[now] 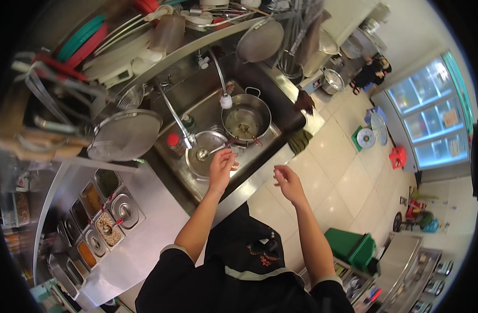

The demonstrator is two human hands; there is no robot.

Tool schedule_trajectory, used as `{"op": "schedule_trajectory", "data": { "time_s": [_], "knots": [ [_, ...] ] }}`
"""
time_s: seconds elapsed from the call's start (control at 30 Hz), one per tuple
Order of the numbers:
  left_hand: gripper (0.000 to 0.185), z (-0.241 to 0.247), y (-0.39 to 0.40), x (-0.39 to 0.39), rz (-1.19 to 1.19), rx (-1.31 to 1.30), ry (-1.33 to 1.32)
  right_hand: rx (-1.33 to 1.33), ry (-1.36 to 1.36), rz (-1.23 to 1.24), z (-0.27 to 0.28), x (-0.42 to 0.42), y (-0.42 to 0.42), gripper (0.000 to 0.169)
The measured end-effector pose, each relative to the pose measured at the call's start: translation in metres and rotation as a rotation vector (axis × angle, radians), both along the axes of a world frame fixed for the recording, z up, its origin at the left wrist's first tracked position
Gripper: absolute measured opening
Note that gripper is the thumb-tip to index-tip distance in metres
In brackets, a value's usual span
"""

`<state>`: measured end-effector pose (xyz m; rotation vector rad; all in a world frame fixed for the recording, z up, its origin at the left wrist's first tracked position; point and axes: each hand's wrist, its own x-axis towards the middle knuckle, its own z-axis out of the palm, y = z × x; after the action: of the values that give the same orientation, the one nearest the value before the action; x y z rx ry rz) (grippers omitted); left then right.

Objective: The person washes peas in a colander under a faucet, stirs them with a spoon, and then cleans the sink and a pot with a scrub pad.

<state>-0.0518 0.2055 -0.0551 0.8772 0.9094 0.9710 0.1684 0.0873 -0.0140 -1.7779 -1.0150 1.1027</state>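
In the head view, my left hand (223, 166) is over the near side of the stainless steel sink (172, 164), fingers loosely bent, with nothing seen in it. Just beyond its fingertips is a ladle (202, 154) with a dark reddish handle, its bowl in a round metal pan (196, 168). Whether the fingers touch the handle cannot be told. My right hand (287, 182) hangs past the sink's front edge, half curled and apparently holding nothing. A two-handled steel pot (248, 111) beyond the hands contains liquid and some dark bits.
Two flexible taps (174, 107) reach over the sink. A red-capped bottle (175, 141) stands inside it. Lidded food pans (123, 211) are set in the left counter. Large mesh strainers (125, 135) hang around the sink. On the right are a green bin (350, 248) and a person (372, 72).
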Motion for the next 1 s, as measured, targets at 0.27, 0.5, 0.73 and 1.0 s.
{"op": "schedule_trajectory", "data": {
  "time_s": [0.27,0.5,0.73,1.0],
  "knots": [
    [0.04,-0.008,0.062,0.135,0.326,-0.295,-0.295,0.325,0.264,0.301,-0.072,0.061,0.362,0.051],
    [0.05,-0.075,0.079,0.222,0.689,-0.252,-0.432,0.466,0.119,0.398,-0.102,-0.029,0.559,0.044],
    [0.056,-0.126,0.153,0.223,1.133,-0.223,-0.42,0.787,-0.106,0.872,-0.115,-0.044,0.576,0.036],
    [0.026,-0.157,0.204,0.188,1.15,-0.131,-0.212,-0.194,0.351,1.507,-0.121,0.036,0.478,0.07]
  ]
}}
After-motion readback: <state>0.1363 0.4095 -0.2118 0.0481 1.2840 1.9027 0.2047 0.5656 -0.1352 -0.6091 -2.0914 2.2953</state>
